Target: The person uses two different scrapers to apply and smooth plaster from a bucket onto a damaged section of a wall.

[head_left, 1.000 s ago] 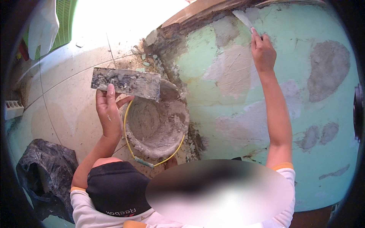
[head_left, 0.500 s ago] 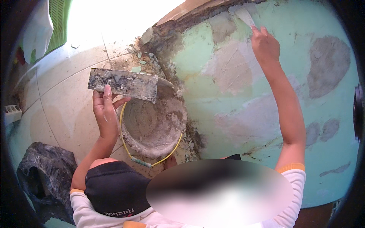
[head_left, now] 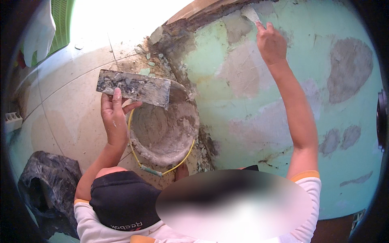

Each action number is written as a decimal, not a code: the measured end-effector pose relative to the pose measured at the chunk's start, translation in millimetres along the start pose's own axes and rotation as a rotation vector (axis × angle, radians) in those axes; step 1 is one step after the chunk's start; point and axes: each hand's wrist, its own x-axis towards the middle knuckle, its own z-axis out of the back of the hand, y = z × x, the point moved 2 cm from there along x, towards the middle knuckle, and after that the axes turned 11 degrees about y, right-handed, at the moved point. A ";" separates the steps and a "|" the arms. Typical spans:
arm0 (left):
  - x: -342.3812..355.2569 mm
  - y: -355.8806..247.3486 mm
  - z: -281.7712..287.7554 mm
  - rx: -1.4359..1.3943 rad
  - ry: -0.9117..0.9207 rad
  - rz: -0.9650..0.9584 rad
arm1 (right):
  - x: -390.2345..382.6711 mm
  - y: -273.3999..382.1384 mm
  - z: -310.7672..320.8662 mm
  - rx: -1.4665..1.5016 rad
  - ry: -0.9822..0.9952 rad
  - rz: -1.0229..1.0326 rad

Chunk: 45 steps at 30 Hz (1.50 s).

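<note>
My left hand (head_left: pixel 113 117) grips a flat rectangular plasterer's trowel (head_left: pixel 133 87), smeared with grey and dark residue, its thumb pressed on the face. The plate hangs over the far rim of a bucket (head_left: pixel 148 150) lined with grey plaster, which has a yellow handle. My right hand (head_left: pixel 271 44) is stretched far ahead, closed around a putty knife (head_left: pixel 252 15). That blade lies against the wet grey patch near the edge of the green wall (head_left: pixel 210 52). The putty knife's handle is hidden in my fist.
Loose chips (head_left: pixel 144 71) and rubble lie along the foot of the wall. A crumpled black plastic bag (head_left: pixel 48 178) sits on the tiled floor (head_left: pixel 77 105) at left. At the upper left is a green slatted plastic item (head_left: pixel 63 28). Dried grey patches (head_left: pixel 350 69) mark the wall.
My right hand has moved left and slightly farther away, drawing the putty knife along the wall's edge. My left hand and the trowel have shifted slightly right.
</note>
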 end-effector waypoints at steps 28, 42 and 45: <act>-1.5 0.9 -1.0 -0.014 0.016 0.029 | -3.5 -22.2 27.6 0.011 -0.045 -0.094; -3.0 -2.7 -0.1 0.039 -0.004 0.013 | -22.1 -34.8 26.9 0.054 -0.021 -0.117; 0.5 -0.3 5.0 0.029 0.009 -0.004 | -44.2 -23.2 35.5 0.134 0.013 -0.150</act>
